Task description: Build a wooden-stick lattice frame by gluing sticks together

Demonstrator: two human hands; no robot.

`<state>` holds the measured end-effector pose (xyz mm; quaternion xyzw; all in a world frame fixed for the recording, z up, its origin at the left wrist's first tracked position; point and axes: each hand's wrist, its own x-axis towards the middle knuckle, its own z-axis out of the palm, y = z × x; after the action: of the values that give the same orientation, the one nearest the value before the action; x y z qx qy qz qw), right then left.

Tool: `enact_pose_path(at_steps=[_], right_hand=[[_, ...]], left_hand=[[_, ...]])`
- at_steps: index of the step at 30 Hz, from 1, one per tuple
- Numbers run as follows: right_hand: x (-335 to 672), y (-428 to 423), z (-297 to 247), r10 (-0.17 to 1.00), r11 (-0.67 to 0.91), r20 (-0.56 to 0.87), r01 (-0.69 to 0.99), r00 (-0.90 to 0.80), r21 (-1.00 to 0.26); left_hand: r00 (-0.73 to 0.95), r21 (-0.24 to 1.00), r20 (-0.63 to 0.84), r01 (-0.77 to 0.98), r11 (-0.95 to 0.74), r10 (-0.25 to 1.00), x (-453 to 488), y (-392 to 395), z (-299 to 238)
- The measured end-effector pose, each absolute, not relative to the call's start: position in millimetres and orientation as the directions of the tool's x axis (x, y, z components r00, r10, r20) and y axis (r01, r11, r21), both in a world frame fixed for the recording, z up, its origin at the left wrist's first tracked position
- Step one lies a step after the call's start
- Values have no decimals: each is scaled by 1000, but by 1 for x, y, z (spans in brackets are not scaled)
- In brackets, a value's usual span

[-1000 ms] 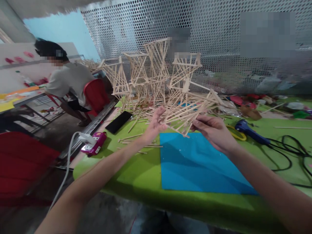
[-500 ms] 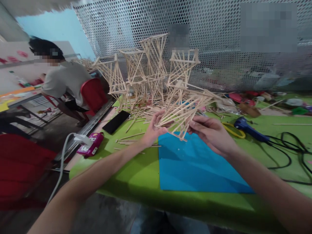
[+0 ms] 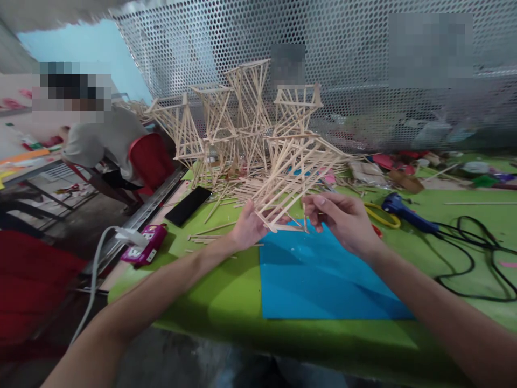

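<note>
A lattice frame of thin wooden sticks (image 3: pixel 287 186) is held tilted above a blue sheet (image 3: pixel 315 280). My left hand (image 3: pixel 249 227) grips it from the left and below, with some fingers hidden behind the sticks. At its right near corner, the curled fingers of my right hand (image 3: pixel 341 216) close on the edge. Behind it stand several similar stick structures (image 3: pixel 250 97), and a heap of loose sticks (image 3: pixel 242 187) lies around their bases.
A black phone (image 3: pixel 188 206) and a purple power strip (image 3: pixel 144 245) lie on the left of the green table (image 3: pixel 210 293). A blue glue gun (image 3: pixel 410 213) with black cable rests at right, beside a yellow ring (image 3: pixel 382 216). Another person (image 3: pixel 107 134) sits at far left.
The stick frame has turned in my hands, its near end now showing a square corner. My right hand has shifted slightly left along its edge. The whole view has moved a little.
</note>
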<state>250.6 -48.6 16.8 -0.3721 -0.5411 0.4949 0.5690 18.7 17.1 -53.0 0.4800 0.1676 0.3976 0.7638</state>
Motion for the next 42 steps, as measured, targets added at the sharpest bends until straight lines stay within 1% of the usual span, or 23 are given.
enact_pose_path(at_steps=[3,6,9,12,15,20,24,26,30,33,37,42], right_hand=[[249,-50,20,961,243,262,-184,-84,-952],[248,-55,22,958,240,264,-198,-108,-950],[251,-58,18,954,227,250,-145,-167,-963],[255,-58,11,934,235,250,-89,-254,-968],[255,-58,8,921,245,251,-59,-297,-968],[247,-61,14,922,240,227,3,-314,-971],[242,-63,18,929,220,198,35,-313,-975],[242,-64,18,928,233,208,44,-309,-972],[244,-65,15,923,273,247,49,-295,-961],[244,-65,15,922,296,270,55,-279,-954],[243,-65,15,928,301,268,94,-259,-949],[242,-66,19,923,308,269,109,-275,-945]], left_hand=[[641,885,154,-427,183,752,19,15,-52],[572,899,225,-435,59,788,20,10,-49],[489,888,331,-451,-91,807,20,6,-45],[470,862,426,-469,-191,773,18,5,-42],[463,855,460,-462,-236,758,17,6,-41],[352,831,511,-436,-345,785,18,4,-44],[312,829,520,-407,-383,795,19,3,-43],[289,802,568,-404,-440,770,18,2,-42],[289,711,693,-430,-557,661,17,3,-37],[305,693,715,-425,-582,629,16,2,-33],[320,715,694,-411,-565,645,15,0,-30],[306,720,692,-361,-593,654,15,0,-30]])
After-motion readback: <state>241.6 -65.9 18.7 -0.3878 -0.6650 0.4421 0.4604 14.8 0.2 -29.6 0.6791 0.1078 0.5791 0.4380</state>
